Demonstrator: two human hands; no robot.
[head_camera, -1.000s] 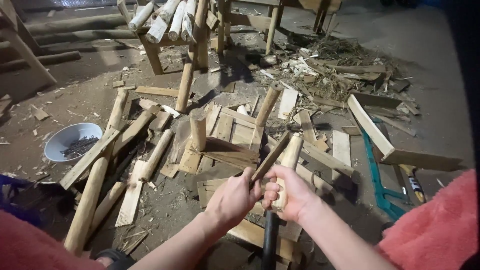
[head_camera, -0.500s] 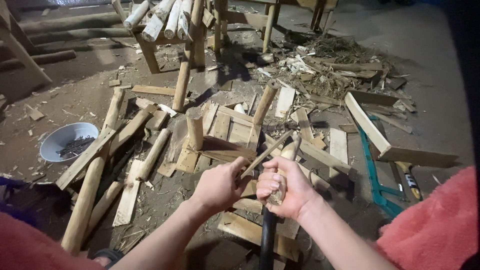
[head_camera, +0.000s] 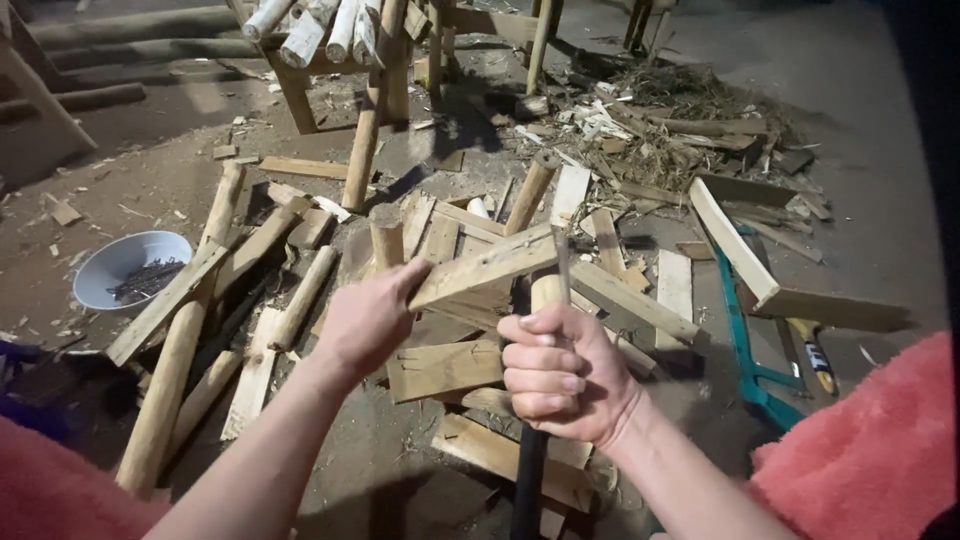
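Pale, rough-sawn wood fills the head view, and at the centre of the frame my left hand (head_camera: 368, 318) is closed on the near end of a flat pale wooden slat (head_camera: 487, 268), thumb under and fingers over, holding it tilted up toward the right. My right hand (head_camera: 562, 375), just below it, is wrapped tight around a round tool handle, pale wood at the top and black lower down (head_camera: 531, 470), which runs off the bottom edge. A thin grey metal piece (head_camera: 562, 262) stands up from that fist against the slat; I think it is a nail or a blade, but it is too slim to tell.

To do this well, I judge the slat should be kept steady and my left fingers back from where metal meets wood, with the handle gripped firmly and upright.

Around me lie scattered wooden offcuts (head_camera: 445, 368) on the dirt floor, round peeled poles (head_camera: 175, 350) at left, a white bowl of dark nails (head_camera: 128, 268) at far left, and a teal-framed saw (head_camera: 745, 345) at right.
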